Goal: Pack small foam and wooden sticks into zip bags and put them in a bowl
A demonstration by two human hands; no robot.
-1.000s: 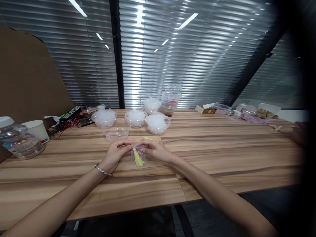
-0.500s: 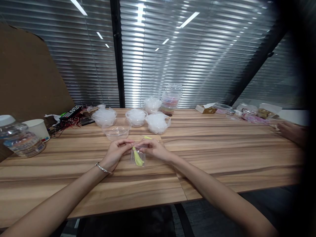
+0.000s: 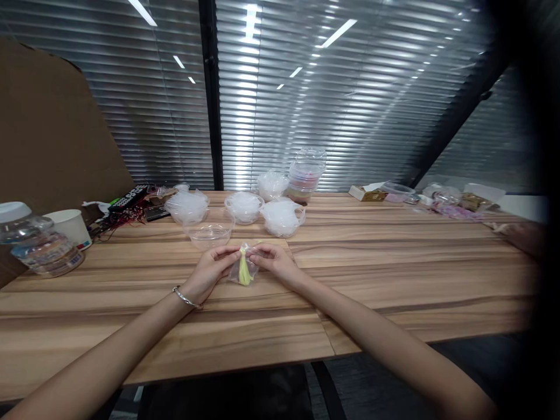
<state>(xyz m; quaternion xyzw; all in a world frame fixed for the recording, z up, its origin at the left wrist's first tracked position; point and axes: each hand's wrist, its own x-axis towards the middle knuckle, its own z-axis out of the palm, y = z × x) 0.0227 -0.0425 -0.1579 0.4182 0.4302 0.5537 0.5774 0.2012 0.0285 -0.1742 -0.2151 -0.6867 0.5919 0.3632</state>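
Between my two hands is a small clear plastic bag [image 3: 234, 274] with a yellow tassel [image 3: 244, 273] inside it. My left hand [image 3: 210, 269] pinches the bag's left side near the top, thumb against fingers. On the opposite side, my right hand [image 3: 275, 262] pinches the bag's upper right edge. The tassel hangs with its narrow tied end up and its strands fanned downward. Just beyond my left hand stands a clear round plastic bowl [image 3: 210, 234]. A bit of yellow shows behind my right fingers, mostly hidden.
Several white-filled clear containers and bags [image 3: 283, 217] stand farther back, near stacked clear tubs [image 3: 306, 175]. At left are a plastic jar [image 3: 46, 254], a paper cup [image 3: 72, 228] and tangled wires [image 3: 125, 217]. Another person's hand [image 3: 520, 236] rests at the far right.
The bag and tassel have swung more upright and lifted slightly. My right fingers have shifted to the bag's right edge, and the bag's top now shows between my hands.
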